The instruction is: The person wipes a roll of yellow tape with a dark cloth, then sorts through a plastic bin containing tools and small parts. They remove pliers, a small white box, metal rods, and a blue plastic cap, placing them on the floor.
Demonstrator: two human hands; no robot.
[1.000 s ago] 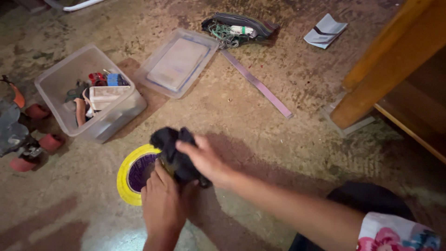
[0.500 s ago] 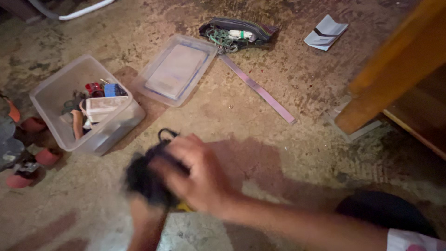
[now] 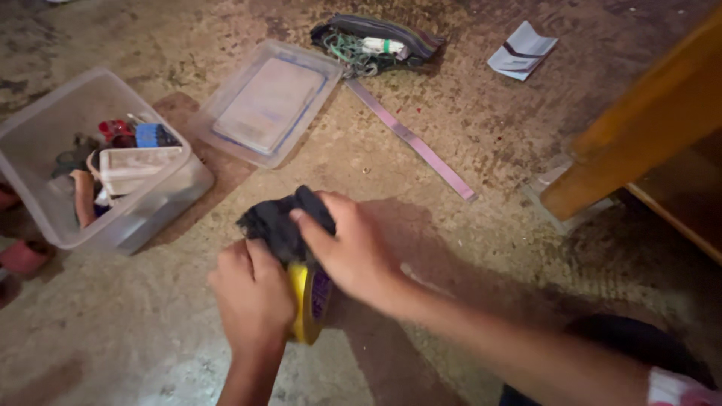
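Head view — clear bin [image 3: 45, 218] holds small tools — lid [image 3: 267, 103] beside.

White folded leaflet [image 3: 522, 50] — top right.

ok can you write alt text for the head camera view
Seen from above, a person's left hand grips a yellow tape roll on edge while the right hand presses a black cloth over it. On the rough floor beyond sit a clear plastic bin of odds and ends, its lid and a flat metal strip.
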